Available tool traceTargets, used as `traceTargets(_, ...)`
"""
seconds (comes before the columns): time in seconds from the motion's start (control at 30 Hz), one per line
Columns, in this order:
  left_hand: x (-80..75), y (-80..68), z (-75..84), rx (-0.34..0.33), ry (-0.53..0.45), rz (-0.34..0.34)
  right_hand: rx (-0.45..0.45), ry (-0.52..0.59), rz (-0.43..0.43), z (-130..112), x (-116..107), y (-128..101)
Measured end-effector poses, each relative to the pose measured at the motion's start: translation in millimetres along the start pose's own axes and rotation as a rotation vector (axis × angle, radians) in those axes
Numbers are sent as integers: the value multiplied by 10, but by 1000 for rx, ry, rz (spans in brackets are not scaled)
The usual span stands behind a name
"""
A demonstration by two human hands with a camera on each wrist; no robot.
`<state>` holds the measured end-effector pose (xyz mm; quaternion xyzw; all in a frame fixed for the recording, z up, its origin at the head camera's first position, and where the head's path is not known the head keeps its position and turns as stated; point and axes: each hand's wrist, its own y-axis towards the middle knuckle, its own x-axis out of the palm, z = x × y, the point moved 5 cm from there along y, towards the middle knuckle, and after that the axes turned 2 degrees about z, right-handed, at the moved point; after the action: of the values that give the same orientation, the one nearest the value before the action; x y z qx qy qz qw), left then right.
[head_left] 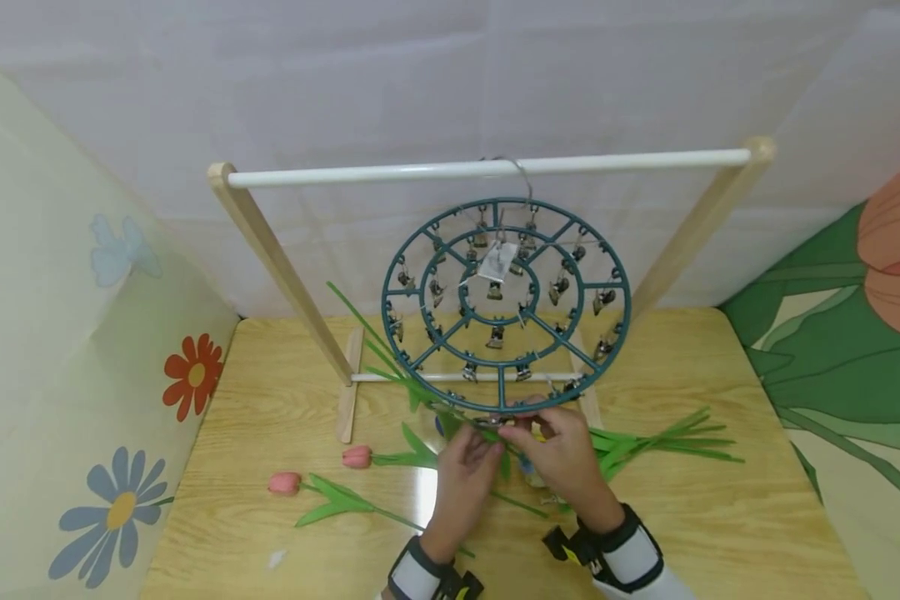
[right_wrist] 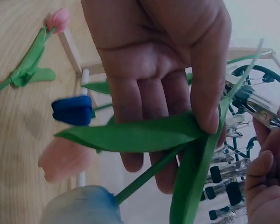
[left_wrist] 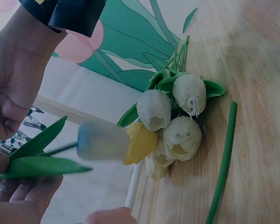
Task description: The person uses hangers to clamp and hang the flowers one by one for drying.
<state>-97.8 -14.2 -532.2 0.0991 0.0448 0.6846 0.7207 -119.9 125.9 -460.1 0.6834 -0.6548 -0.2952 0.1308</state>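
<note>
My left hand [head_left: 465, 479] pinches the green stem of a pale blue-and-white tulip [left_wrist: 102, 140], which hangs blossom down with its leaves spread out. In the right wrist view my left hand [right_wrist: 163, 84] has its thumb pressed on the stem at the leaf base. My right hand [head_left: 566, 458] pinches a metal clip [right_wrist: 261, 109] at the near rim of the round green hanger [head_left: 501, 400]. The tulip's stem end runs up alongside that clip. A dark blue tulip [right_wrist: 72, 110] and a pink tulip [right_wrist: 65, 158] show beside the held one.
The hanger hooks over the white bar [head_left: 390, 173] of a wooden rack and carries several clips. Pink tulips [head_left: 285, 483] lie on the wooden table at left. White and yellow tulips [left_wrist: 182, 137] lie bunched at right. A loose green stem [left_wrist: 224, 163] lies nearby.
</note>
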Motion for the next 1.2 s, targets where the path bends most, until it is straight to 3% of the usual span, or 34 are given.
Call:
traceTargets(0.27,4,18,-6,10,-11,9,74,10,-6,34,36,-16)
traceTargets(0.63,-10,40,-5,20,16,11,23,49,-13,41,67,2)
traceTargets(0.8,-51,33,-20,-14,83,23,27,-58,-49,72,75,-22)
traceTargets(0.9,-139,26,-40,-35,139,34,-4,-113,-48,92,60,-35)
traceTargets(0.97,-225,34,-29,-3,173,23,-29,-121,-38,102,47,-47)
traceTargets(1.13,-514,58,65,131,281,-79,-55,-77,-49,120,18,-88)
traceTargets(1.2,-643,50,107,141,349,-132,-41,-79,-72,123,0,-104)
